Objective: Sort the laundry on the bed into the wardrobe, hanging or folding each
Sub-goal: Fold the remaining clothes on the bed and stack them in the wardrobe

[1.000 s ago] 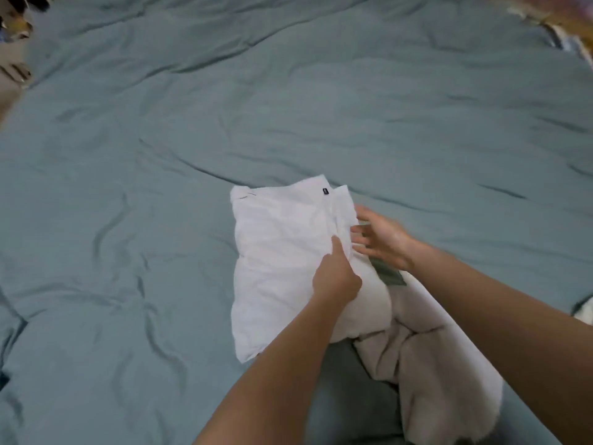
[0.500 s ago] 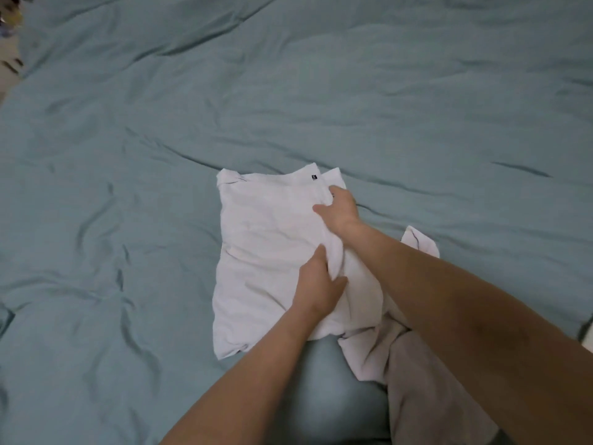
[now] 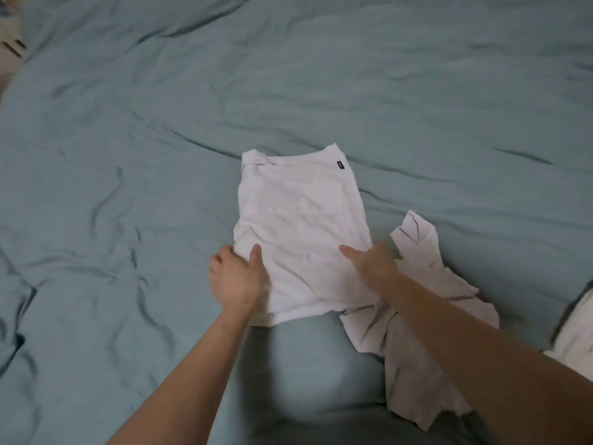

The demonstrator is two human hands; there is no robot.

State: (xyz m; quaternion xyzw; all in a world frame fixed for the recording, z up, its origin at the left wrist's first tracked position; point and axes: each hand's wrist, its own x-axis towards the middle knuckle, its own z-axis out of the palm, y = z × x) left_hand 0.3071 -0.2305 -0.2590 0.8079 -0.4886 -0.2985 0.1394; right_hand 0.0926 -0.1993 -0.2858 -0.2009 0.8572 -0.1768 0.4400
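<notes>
A folded white garment (image 3: 301, 216) with a small black tag at its far right corner lies on the teal bed sheet (image 3: 160, 155). My left hand (image 3: 237, 279) grips its near left edge, thumb on top and fingers curled under. On the near right edge lies my right hand (image 3: 373, 263), thumb on top, fingers hidden behind the cloth. A second, crumpled pale garment (image 3: 414, 319) lies under and to the right of my right forearm, touching the folded one.
Another white cloth (image 3: 577, 335) shows at the right edge of the bed. At the top left corner the bed ends and some blurred objects (image 3: 12, 43) stand on the floor. The wrinkled sheet stretches wide on the left and far side.
Both hands have slid from the middle of the folded garment down to its near corners, left hand to the left edge, right hand to the right edge. The view has shifted slightly.
</notes>
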